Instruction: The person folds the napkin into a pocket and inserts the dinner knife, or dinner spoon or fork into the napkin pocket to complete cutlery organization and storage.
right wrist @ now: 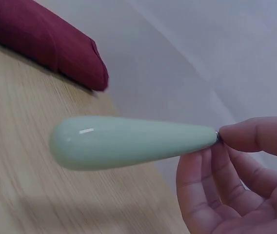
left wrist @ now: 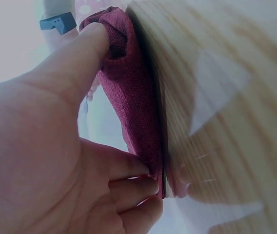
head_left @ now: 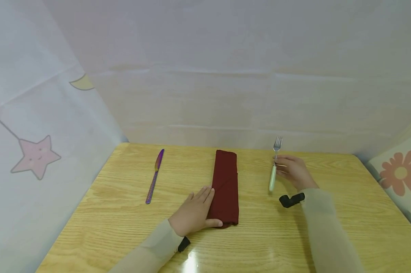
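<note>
A dark red folded cloth napkin (head_left: 225,189) lies lengthwise in the middle of the wooden table. My left hand (head_left: 196,212) rests along its left edge with the fingers extended, the thumb over the near end. From the left wrist, the thumb (left wrist: 75,58) touches the layered end of the cloth and the fingertips (left wrist: 146,195) meet its side. To the right, my right hand (head_left: 294,170) pinches a fork (head_left: 272,178) at the neck between thumb and fingers. Its pale green handle (right wrist: 128,143) points toward me, raised over the table, and its metal tines point away.
A purple iridescent table knife (head_left: 153,184) lies on the left side of the wooden table (head_left: 116,212). Pale fabric walls (head_left: 205,76) stand behind the table and at both sides, printed with a star, a moon and a flower. Both wrists carry small black devices.
</note>
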`<state>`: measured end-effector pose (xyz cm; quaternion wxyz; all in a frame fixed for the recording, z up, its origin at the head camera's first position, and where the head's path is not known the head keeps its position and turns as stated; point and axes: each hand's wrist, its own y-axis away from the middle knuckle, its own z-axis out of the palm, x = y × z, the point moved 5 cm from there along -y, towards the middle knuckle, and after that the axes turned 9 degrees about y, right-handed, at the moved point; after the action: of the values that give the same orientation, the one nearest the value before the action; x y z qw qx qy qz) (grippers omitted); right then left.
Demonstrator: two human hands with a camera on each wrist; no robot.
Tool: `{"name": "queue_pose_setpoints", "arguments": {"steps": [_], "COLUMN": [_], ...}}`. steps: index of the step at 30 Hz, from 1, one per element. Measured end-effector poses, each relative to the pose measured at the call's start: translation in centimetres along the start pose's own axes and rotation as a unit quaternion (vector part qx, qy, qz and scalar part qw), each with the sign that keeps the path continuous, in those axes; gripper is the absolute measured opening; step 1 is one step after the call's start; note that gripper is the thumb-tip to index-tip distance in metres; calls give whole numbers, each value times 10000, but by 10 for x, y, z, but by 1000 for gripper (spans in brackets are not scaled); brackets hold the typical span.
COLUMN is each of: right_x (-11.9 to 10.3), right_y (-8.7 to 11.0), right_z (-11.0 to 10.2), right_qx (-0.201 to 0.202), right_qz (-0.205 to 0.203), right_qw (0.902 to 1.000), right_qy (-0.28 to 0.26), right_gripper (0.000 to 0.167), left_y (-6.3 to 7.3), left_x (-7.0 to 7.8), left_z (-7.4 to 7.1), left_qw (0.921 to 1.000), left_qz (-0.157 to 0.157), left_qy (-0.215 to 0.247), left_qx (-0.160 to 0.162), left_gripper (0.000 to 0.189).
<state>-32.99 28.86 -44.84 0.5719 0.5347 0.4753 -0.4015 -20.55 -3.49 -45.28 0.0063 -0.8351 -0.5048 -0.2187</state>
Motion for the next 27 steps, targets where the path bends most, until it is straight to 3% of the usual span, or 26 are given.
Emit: {"name": "queue_pose_setpoints", "arguments": {"steps": [12, 20, 27], "right_x": [-7, -12, -13], "right_y": [-18, -30, -39], "right_z": [50, 75, 91], "right_qx": [77, 446, 445], "right_qz": [-19, -294, -659], "right_qw": [9964, 9875, 9793], "right_qy": [-841, -1485, -1860], "right_gripper": [22, 29, 28], "left_y": [0, 0, -2], "left_x": [-2, -1, -3], "left_z": [0, 0, 2], "left_qw": [10000, 10000, 9999], "left_qz": [-21, 0, 11], "left_qy": [61, -46, -96], "left_qx": [10, 30, 65], "left_gripper": [99, 100, 100]}}
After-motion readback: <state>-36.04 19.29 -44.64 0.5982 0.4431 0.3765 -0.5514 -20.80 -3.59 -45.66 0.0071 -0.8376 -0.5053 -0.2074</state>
